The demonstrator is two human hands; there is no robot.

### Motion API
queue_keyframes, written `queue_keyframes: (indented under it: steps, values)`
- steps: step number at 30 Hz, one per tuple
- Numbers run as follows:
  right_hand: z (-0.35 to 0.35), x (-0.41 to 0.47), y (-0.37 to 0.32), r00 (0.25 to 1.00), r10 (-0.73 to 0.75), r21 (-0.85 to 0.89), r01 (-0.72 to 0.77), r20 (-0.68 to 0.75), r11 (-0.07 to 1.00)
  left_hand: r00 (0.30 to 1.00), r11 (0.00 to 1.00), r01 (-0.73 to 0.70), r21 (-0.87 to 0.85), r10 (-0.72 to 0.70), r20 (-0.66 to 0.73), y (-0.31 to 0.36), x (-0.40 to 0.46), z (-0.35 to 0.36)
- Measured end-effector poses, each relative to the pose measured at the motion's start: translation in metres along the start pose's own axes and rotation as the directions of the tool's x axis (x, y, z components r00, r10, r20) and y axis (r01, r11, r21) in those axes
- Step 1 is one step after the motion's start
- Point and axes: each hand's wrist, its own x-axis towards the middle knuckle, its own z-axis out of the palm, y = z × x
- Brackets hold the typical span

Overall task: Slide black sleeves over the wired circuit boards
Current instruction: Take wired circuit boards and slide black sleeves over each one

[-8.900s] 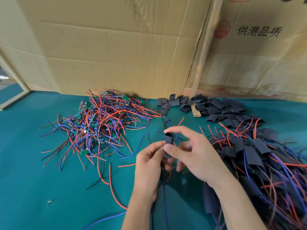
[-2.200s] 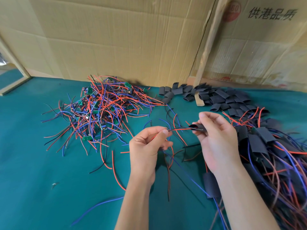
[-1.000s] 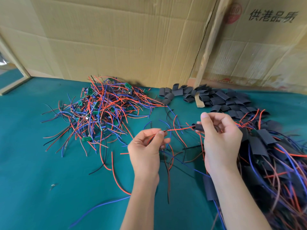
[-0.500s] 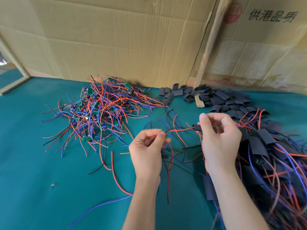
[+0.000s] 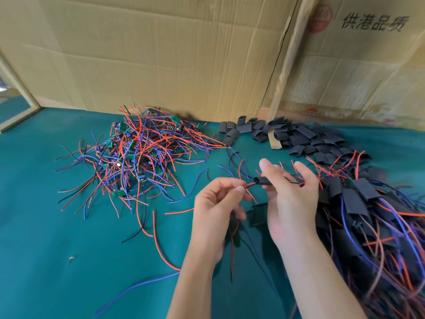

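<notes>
My left hand (image 5: 215,208) pinches a red wire (image 5: 248,185) between thumb and forefinger. That wire runs into a black sleeve (image 5: 262,180), which my right hand (image 5: 289,199) holds at thumb level with its fingers spread behind it. The board inside the sleeve is hidden. A tangle of bare green circuit boards with red, blue and black wires (image 5: 135,155) lies to the left. Empty black sleeves (image 5: 296,139) are heaped at the back. Sleeved boards with wires (image 5: 368,215) are piled on the right.
The work surface is a teal cloth (image 5: 57,249). Cardboard sheets (image 5: 161,54) stand along the back, with a wooden strip (image 5: 285,65) leaning between them. Loose red, blue and black wires (image 5: 147,226) lie in front of the left pile.
My hands have come closer together and the stretch of red wire between them is shorter. The right hand's fingers have spread apart behind the sleeve.
</notes>
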Motion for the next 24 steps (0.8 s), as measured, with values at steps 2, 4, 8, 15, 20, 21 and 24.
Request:
queue_keyframes:
  steps: [2, 4, 8, 15, 20, 21, 24]
  values:
    - [0.001, -0.002, 0.000, 0.992, 0.113, 0.117, -0.120, 0.064, 0.986, 0.999, 0.999, 0.035, 0.008, -0.035, 0.033, 0.000, 0.000, 0.002]
    - [0.001, -0.004, 0.001, 0.967, 0.190, 0.114, -0.211, 0.168, 0.971, 0.996, 0.996, 0.087, -0.019, -0.086, 0.038, -0.001, 0.001, 0.004]
    - [0.002, -0.008, 0.004, 0.898, 0.287, -0.140, -0.254, 0.333, 0.957, 0.982, 0.978, 0.189, -0.091, -0.188, 0.019, -0.002, 0.001, 0.004]
    - [-0.009, -0.002, 0.001, 0.920, 0.161, -0.448, 0.018, 0.357, 0.894, 0.948, 0.956, 0.291, -0.049, -0.281, 0.151, -0.001, -0.002, 0.003]
    - [-0.008, 0.001, -0.002, 0.973, 0.059, -0.313, 0.014, 0.224, 0.950, 0.941, 0.937, 0.291, -0.193, -0.244, 0.235, 0.002, -0.001, 0.001]
    - [-0.009, 0.003, -0.004, 0.982, 0.008, -0.288, 0.047, 0.189, 0.957, 0.942, 0.931, 0.291, -0.222, -0.238, 0.236, 0.001, -0.001, 0.000]
    - [-0.010, 0.009, -0.006, 0.986, -0.125, -0.233, 0.149, 0.113, 0.961, 0.952, 0.936, 0.283, -0.207, -0.248, 0.180, -0.002, -0.003, -0.001]
